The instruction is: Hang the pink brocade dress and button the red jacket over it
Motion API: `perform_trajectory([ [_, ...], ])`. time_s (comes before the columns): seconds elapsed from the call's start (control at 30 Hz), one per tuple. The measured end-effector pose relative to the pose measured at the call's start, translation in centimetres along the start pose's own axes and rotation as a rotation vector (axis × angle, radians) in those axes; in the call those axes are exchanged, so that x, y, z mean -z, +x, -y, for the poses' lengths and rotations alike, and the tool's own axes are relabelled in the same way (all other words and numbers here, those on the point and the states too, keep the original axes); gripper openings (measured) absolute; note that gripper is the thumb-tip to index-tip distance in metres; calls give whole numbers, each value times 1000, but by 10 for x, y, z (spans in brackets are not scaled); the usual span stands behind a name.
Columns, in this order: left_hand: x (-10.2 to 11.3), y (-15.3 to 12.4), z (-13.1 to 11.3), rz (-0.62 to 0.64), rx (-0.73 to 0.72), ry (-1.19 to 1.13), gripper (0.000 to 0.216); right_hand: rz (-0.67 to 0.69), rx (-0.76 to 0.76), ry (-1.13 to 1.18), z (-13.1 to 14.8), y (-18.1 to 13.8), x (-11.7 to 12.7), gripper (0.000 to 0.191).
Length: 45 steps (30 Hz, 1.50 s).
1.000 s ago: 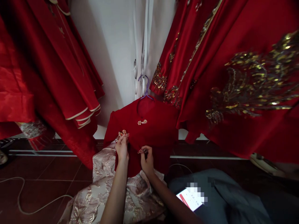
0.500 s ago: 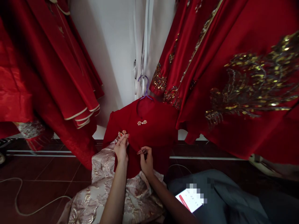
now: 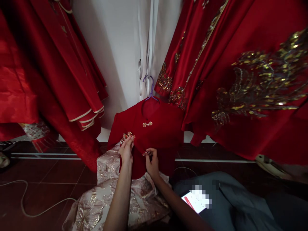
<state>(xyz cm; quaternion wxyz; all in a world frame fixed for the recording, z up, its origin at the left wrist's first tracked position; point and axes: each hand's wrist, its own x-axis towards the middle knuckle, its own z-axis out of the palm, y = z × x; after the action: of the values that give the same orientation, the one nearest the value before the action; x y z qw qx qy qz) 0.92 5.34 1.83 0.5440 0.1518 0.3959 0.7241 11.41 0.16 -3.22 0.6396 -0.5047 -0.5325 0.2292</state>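
Note:
A short-sleeved red top [image 3: 166, 128] hangs from a purple hanger [image 3: 151, 93]. A beaded clasp [image 3: 147, 124] sits below its neckline. My left hand [image 3: 126, 150] is closed on the fabric at the left of the front, right beside a beaded flower ornament [image 3: 125, 137]. Lower and to the right, my right hand [image 3: 152, 162] pinches the front of the same top, thumb against fingers. Small shiny bits show at those fingertips; whether they are beads or nails I cannot tell. Pale, gold-patterned brocade cloth [image 3: 89, 207] lies under my forearms.
Red garments [image 3: 69, 80] hang at the left, and others with gold sequins [image 3: 264, 83] at the right. White straps [image 3: 149, 41] run down the pale wall between them. A lit phone [image 3: 196, 202] rests on grey-blue cloth [image 3: 223, 189]. A white cable [image 3: 43, 213] trails over the tiled floor.
The view has shifted slightly. Both hands keep their hold at about the same spots on the red top.

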Motion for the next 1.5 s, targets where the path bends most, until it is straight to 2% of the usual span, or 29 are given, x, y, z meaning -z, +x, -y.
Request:
perform_trajectory([
  [0.2, 2, 0, 3, -35, -27, 7, 27, 9, 10, 12, 1, 0, 0, 13],
  [0.37, 4, 1, 2, -4, -45, -7, 23, 13, 10, 2, -1, 0, 0, 13],
  [0.57, 0, -4, -2, 26, -53, -56, 31, 13, 8, -5, -3, 0, 0, 13],
  [0.7, 1, -13, -5, 78, -179, -58, 25, 9, 7, 1, -3, 1, 0, 13],
  [0.8, -9, -17, -16, 253, -367, 152, 12, 5, -7, -2, -3, 0, 0, 14],
  [0.9, -38, -13, -37, 473, -641, 636, 11, 11, -19, -7, -2, 0, 0, 15],
  [1.0, -72, -3, -59, 618, -1005, 1185, 16, 6, -27, 14, -1, -1, 1, 16],
  [1.1, -92, 6, -74, 755, -1194, 1517, 18, 2, -30, 30, -2, 0, 1, 16],
  [1.2, -98, 9, -81, 856, -1249, 1618, 18, 1, -28, 32, -3, 1, 0, 15],
  [1.37, -103, 10, -87, 944, -1247, 1556, 10, -6, -14, 28, -5, -2, 0, 12],
  [1.5, -106, 10, -89, 1012, -1312, 1567, 10, -119, 78, 0, 10, 4, 7, 10],
])
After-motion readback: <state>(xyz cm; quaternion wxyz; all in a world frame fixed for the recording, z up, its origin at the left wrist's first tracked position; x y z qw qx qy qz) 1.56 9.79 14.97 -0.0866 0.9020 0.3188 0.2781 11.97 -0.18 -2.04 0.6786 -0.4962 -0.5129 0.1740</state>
